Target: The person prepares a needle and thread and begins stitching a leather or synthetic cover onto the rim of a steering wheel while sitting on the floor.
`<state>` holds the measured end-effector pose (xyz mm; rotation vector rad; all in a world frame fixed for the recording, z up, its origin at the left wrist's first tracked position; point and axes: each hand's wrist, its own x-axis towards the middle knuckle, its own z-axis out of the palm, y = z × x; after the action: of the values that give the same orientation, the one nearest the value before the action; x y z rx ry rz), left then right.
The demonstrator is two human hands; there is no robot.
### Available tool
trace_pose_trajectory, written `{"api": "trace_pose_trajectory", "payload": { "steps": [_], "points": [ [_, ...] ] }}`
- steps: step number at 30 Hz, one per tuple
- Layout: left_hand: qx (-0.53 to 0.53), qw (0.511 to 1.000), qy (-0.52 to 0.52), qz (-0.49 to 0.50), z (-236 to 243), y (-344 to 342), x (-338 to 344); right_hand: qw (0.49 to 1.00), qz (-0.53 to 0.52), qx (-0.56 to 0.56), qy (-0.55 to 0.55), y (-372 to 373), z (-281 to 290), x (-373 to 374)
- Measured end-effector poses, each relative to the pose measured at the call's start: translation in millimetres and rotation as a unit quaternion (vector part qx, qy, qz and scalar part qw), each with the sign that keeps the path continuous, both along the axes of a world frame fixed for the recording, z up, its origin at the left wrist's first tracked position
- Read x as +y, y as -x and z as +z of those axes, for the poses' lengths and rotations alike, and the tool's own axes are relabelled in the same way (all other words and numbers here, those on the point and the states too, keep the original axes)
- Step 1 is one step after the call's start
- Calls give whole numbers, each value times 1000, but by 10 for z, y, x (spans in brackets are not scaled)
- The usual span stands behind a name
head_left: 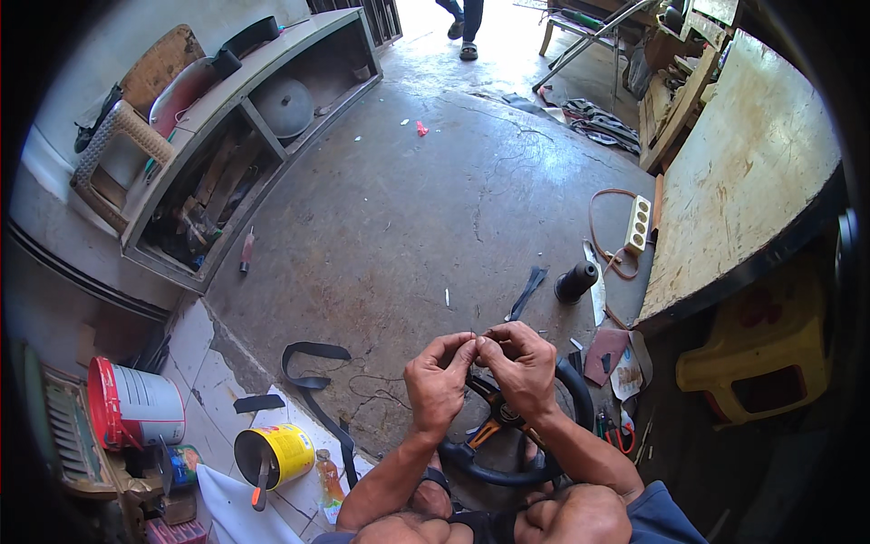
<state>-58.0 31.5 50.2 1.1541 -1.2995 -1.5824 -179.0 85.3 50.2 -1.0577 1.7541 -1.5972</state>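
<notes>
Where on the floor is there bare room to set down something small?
The widest bare patch is the middle of the grey concrete floor, between the grey open-fronted cabinet and the cream oblong power strip, despite a few small scraps. Crowded: around the black-rimmed steering wheel and the round yellow can.

The steering wheel (509,416) stood in the near part of the scene, a little right of the middle, its round rim black and smooth-looking, its dark spokes edged in orange around a dark hub, with part of its far left side and a stretch of its right hidden from sight. Just beyond its hub, something very thin was pinched where the fingertips of the left hand (437,381) and right hand (523,367) met, perhaps a needle or thread, though it was too small to tell.
</notes>
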Motion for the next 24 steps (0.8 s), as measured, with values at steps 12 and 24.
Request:
{"api": "trace_pose_trajectory", "payload": {
  "steps": [12, 24],
  "points": [
    [-44, 997, 60, 23, -49, 16, 16, 1000, -10, -8, 4, -18, 1, -21],
    [-75, 992, 94, 39, -97, 20, 20, 999, 15, 32, -15, 7, 6, -5]
  ]
}}
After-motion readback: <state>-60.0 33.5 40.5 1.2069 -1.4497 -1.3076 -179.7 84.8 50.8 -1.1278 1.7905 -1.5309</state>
